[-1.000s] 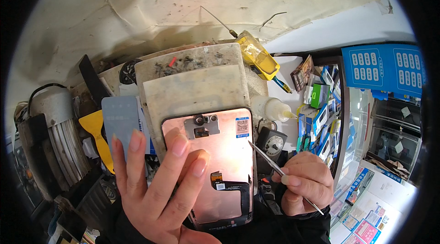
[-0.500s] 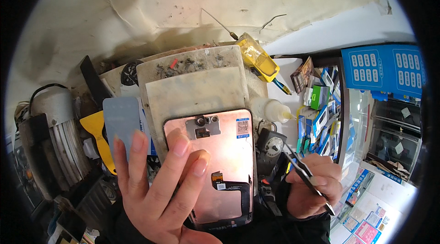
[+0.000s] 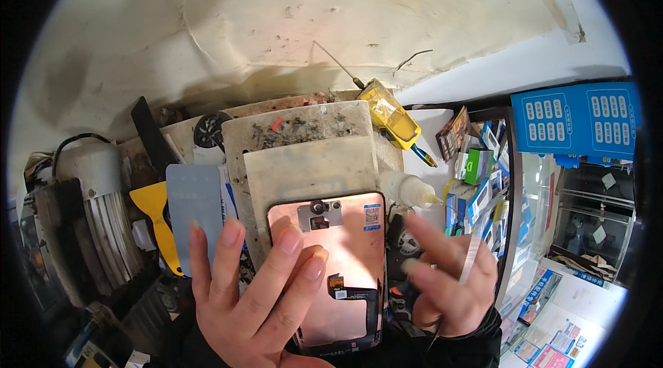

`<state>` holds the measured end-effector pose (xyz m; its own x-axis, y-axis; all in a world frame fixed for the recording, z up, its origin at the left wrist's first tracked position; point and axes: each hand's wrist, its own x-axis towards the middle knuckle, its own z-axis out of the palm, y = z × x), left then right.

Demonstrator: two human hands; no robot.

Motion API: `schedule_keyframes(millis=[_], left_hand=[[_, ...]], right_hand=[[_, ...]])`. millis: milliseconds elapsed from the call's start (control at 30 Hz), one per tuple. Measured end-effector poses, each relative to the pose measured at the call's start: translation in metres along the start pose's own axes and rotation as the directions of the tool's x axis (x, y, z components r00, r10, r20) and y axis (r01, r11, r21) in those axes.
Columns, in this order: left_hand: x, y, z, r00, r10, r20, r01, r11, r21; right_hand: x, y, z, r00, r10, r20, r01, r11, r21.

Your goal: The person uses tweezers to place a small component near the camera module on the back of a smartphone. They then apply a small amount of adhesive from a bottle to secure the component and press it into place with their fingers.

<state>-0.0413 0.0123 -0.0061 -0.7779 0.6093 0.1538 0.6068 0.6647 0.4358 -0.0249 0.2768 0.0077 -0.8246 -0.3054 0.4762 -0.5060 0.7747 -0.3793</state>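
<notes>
Head view: coppery panel [image 3: 352, 250]; left hand [image 3: 257, 309] splayed over its left edge; right hand [image 3: 459, 295], beyond right edge, grips slim tool [image 3: 470, 259].

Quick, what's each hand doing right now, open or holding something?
Left hand: open, fingers spread over the copper-coloured phone panel.
Right hand: blurred, fingers partly curled, holding a slim tool.

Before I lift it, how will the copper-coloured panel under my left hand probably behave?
The copper-coloured panel looks flat and thin, so probably stiff but fragile if bent. Its smooth sheen suggests it may slip. The black ribbon on it might tear if snagged.
</notes>
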Motion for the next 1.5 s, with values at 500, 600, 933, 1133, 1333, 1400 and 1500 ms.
schedule_keyframes(millis=[500,600,933,1133,1333,1400,1500], left_hand=[[0.000,-0.002,-0.001,0.997,0.056,-0.047,-0.057,0.998,-0.018],[0.000,-0.003,-0.001,0.999,0.042,-0.013,-0.042,0.999,-0.018],[-0.003,0.002,-0.001,0.999,-0.037,0.012,0.038,0.996,-0.075],[-0.004,0.000,-0.001,0.999,-0.047,0.011,0.048,0.994,-0.096],[-0.002,0.001,0.006,0.999,-0.046,0.002,0.046,0.994,-0.103],[-0.001,0.002,0.014,0.988,-0.080,-0.132,0.061,0.988,-0.143],[-0.004,0.004,0.026,0.971,-0.111,-0.210,0.076,0.983,-0.169]], right_hand=[[-0.016,-0.004,0.017,0.934,-0.010,-0.356,0.100,0.967,0.235],[-0.018,-0.007,0.008,0.974,0.026,-0.226,0.062,0.925,0.374],[-0.008,-0.011,0.011,0.995,0.088,-0.054,-0.053,0.883,0.467],[-0.006,-0.015,0.014,0.993,0.107,-0.056,-0.073,0.901,0.428],[-0.007,-0.014,0.014,0.993,0.112,-0.043,-0.083,0.899,0.429],[-0.007,-0.015,0.015,0.992,0.118,-0.043,-0.088,0.899,0.428],[-0.007,-0.015,0.015,0.991,0.127,-0.041,-0.098,0.899,0.428]])
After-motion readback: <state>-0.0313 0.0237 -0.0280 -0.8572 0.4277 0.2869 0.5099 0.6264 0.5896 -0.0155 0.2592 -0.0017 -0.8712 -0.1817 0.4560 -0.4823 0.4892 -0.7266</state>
